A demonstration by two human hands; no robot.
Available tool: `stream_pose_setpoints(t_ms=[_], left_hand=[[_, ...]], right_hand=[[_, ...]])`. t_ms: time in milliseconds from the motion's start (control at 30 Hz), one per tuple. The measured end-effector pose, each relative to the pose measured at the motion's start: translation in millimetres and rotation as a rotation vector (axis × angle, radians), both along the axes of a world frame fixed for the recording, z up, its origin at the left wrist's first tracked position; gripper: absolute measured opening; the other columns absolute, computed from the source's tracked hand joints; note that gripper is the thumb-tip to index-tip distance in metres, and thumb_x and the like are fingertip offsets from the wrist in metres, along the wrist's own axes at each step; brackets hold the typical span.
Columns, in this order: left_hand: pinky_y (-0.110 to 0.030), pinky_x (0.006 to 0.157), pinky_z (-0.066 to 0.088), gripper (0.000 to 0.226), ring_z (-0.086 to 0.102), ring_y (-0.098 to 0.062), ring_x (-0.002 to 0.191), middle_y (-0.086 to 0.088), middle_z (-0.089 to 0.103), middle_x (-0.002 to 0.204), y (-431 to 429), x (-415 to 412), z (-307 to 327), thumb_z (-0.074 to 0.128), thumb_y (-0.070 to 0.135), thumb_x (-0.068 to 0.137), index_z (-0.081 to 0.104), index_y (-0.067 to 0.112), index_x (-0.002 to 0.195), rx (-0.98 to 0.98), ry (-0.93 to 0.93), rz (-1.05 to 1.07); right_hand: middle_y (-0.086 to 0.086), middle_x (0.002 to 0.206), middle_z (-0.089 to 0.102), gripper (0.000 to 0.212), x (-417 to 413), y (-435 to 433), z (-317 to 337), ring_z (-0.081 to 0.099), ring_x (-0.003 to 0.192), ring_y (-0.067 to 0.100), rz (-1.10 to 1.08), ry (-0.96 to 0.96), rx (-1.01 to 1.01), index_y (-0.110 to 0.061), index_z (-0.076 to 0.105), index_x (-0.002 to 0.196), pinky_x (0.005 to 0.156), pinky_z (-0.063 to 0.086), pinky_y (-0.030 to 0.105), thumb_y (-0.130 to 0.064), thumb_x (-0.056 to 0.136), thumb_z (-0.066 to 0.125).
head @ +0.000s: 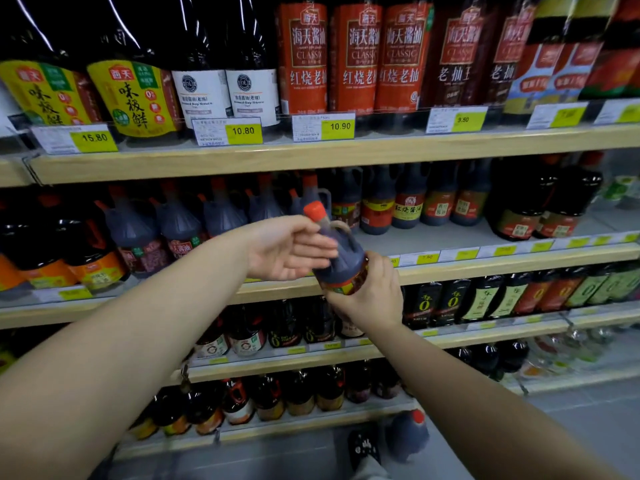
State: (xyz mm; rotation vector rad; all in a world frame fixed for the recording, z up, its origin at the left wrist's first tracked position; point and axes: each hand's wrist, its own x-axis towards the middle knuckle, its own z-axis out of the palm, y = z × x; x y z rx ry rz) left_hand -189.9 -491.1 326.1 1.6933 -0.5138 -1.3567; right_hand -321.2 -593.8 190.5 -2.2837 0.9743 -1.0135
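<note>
Two hands work one jug. The right hand (372, 292) grips the soy sauce jug (341, 258) round its base, fingers curled over the lower label. The left hand (287, 249) is spread, palm up, with its fingertips at the jug's shoulder; they are blurred, so I cannot tell if they touch. The jug is in the air, tilted left, just in front of the middle shelf (519, 258) at its front edge. Its red cap (314, 211) points up-left, and its label is too blurred to read.

The top shelf (311, 157) carries, from the left end:
- yellow-label bottles (133, 98) reading 海天 味极鲜
- white-label bottles (201, 95) reading "Brewed Soy Sauce"
- red-label bottles (356, 57) reading 海天酱油 CLASSIC 红烧老抽
- darker red bottles (457, 57) reading 老抽王

Price tags along the top shelf's front edge read 15.80 (93, 137), 10.80 (243, 130), 10.90 (340, 126) and 9.50 (463, 119). Tags further right are unreadable.

Matching handled jugs (180, 223) stand along the left half of the middle shelf. One small bottle (410, 206) there reads 红烧酱油.

Another red-capped jug (407, 438) stands on the floor beside a shoe (363, 445).
</note>
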Motion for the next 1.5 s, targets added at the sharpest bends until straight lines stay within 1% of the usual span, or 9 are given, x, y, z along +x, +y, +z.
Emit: stream_pose_setpoints(t_ms=[100, 233, 467, 600, 1033, 1133, 1233, 1333, 1500], left_hand=[[-0.025, 0.07, 0.041, 0.027, 0.061, -0.013, 0.088, -0.001, 0.069, 0.099, -9, 17, -25, 0.044, 0.026, 0.092, 0.069, 0.017, 0.086, 0.082, -0.277, 0.046], [-0.028, 0.085, 0.041, 0.026, 0.053, -0.024, 0.109, -0.006, 0.057, 0.118, -34, 29, -81, 0.046, 0.016, 0.094, 0.06, 0.012, 0.115, 0.171, -0.893, -0.085], [-0.035, 0.093, 0.04, 0.048, 0.042, -0.028, 0.122, -0.008, 0.044, 0.128, -57, 47, -128, 0.048, 0.041, 0.088, 0.048, 0.019, 0.13, 0.434, -1.291, -0.275], [-0.032, 0.086, 0.041, 0.04, 0.047, -0.028, 0.115, -0.006, 0.049, 0.12, -61, 51, -128, 0.05, 0.044, 0.086, 0.057, 0.02, 0.117, 0.425, -1.359, -0.269], [-0.033, 0.088, 0.044, 0.045, 0.051, -0.025, 0.111, -0.003, 0.051, 0.122, -63, 49, -127, 0.046, 0.046, 0.09, 0.057, 0.019, 0.125, 0.425, -1.466, -0.281], [-0.033, 0.089, 0.046, 0.045, 0.052, -0.025, 0.112, -0.003, 0.051, 0.124, -61, 51, -124, 0.043, 0.047, 0.092, 0.055, 0.019, 0.126, 0.402, -1.395, -0.277], [-0.035, 0.08, 0.049, 0.035, 0.056, -0.024, 0.105, -0.001, 0.053, 0.12, -60, 53, -124, 0.049, 0.041, 0.092, 0.052, 0.019, 0.119, 0.205, -1.299, 0.035], [-0.039, 0.079, 0.049, 0.04, 0.054, -0.03, 0.108, -0.007, 0.048, 0.123, -62, 49, -130, 0.065, 0.031, 0.084, 0.049, 0.017, 0.118, -0.003, -1.448, 0.221], [-0.049, 0.093, 0.047, 0.079, 0.042, -0.038, 0.131, -0.014, 0.031, 0.149, -79, 44, -145, 0.077, 0.02, 0.07, 0.039, 0.026, 0.139, -0.06, -1.752, 0.127]], right_hand=[[0.006, 0.112, 0.052, 0.084, 1, -24, 6, 0.048, 0.108, 0.027, 0.037, 0.035, -0.003, -0.013, 0.047, 0.124, 0.087, 0.042, 0.037, -0.047, 0.056, 0.082], [0.004, 0.117, 0.054, 0.087, 10, -64, 16, 0.05, 0.108, 0.025, 0.111, 0.059, -0.082, -0.014, 0.047, 0.127, 0.089, 0.04, 0.035, -0.045, 0.055, 0.082], [0.005, 0.127, 0.052, 0.081, 42, -127, 16, 0.049, 0.118, 0.022, 0.304, -0.009, -0.019, -0.012, 0.047, 0.131, 0.094, 0.045, 0.038, -0.032, 0.062, 0.085], [0.001, 0.125, 0.053, 0.084, 61, -146, 2, 0.051, 0.118, 0.02, 0.319, -0.106, 0.183, -0.016, 0.046, 0.131, 0.094, 0.048, 0.039, -0.029, 0.06, 0.088], [-0.004, 0.125, 0.057, 0.098, 75, -166, -20, 0.057, 0.116, 0.015, 0.378, -0.095, 0.606, -0.017, 0.037, 0.139, 0.096, 0.049, 0.033, -0.029, 0.057, 0.09], [-0.006, 0.122, 0.052, 0.089, 73, -164, -12, 0.051, 0.112, 0.006, 0.408, -0.055, 0.574, -0.014, 0.034, 0.141, 0.086, 0.043, 0.018, -0.017, 0.067, 0.084], [-0.009, 0.123, 0.049, 0.089, 70, -151, -12, 0.049, 0.115, 0.005, 0.369, -0.103, 0.492, -0.014, 0.031, 0.142, 0.088, 0.043, 0.017, -0.014, 0.069, 0.083], [0.004, 0.141, 0.041, 0.097, 65, -132, -24, 0.038, 0.132, 0.015, 0.219, -0.12, 0.252, -0.015, 0.027, 0.145, 0.105, 0.038, 0.028, -0.027, 0.068, 0.083], [0.016, 0.152, 0.025, 0.086, 67, -110, -33, 0.032, 0.136, 0.036, 0.157, 0.006, -0.154, -0.025, 0.029, 0.145, 0.097, 0.044, 0.044, -0.019, 0.074, 0.078]])
